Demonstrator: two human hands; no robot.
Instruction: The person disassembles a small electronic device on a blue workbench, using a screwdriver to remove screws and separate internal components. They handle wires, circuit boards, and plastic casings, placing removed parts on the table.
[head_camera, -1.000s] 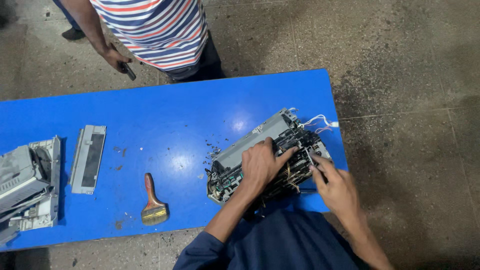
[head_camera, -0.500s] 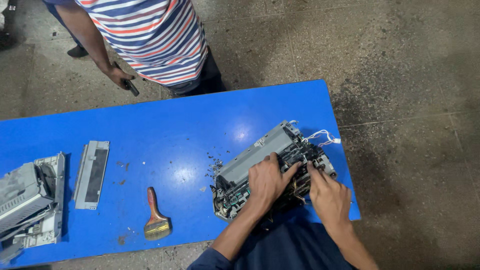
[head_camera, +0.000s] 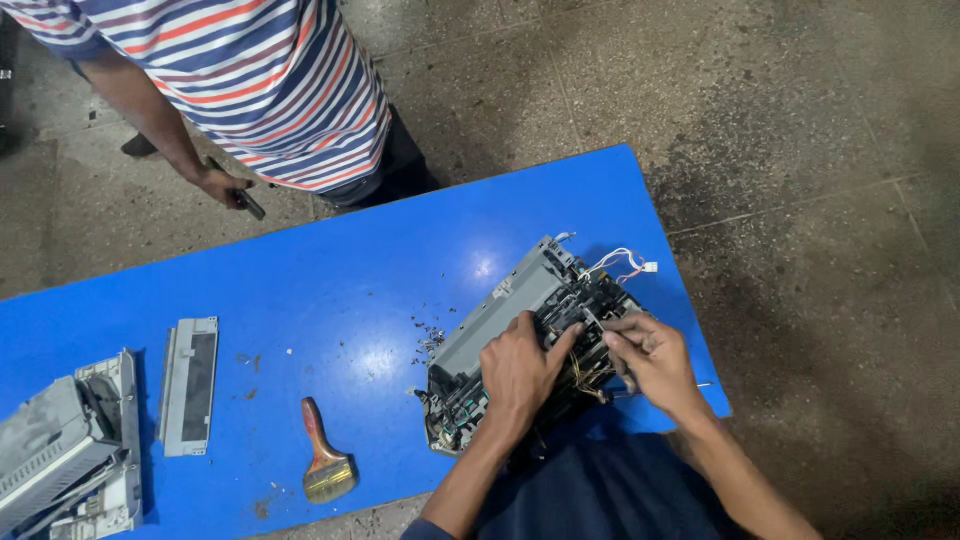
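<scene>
Printer (head_camera: 520, 345) on blue surface (head_camera: 330, 290), casing off, panel (head_camera: 190, 385) laid aside, mechanism intact. Left hand (head_camera: 515, 375) flat, gripping nothing; right hand (head_camera: 650, 358) pinching an inner part.

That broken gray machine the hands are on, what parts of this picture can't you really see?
Head view only:
- Machine: the left hand and right hand cover its middle; what the fingertips pinch is too small to tell.
- Gray casing: cut off by the left edge.
- Other person's hand: holds a small dark thing, too small to identify.
- Paintbrush: fully visible.
</scene>
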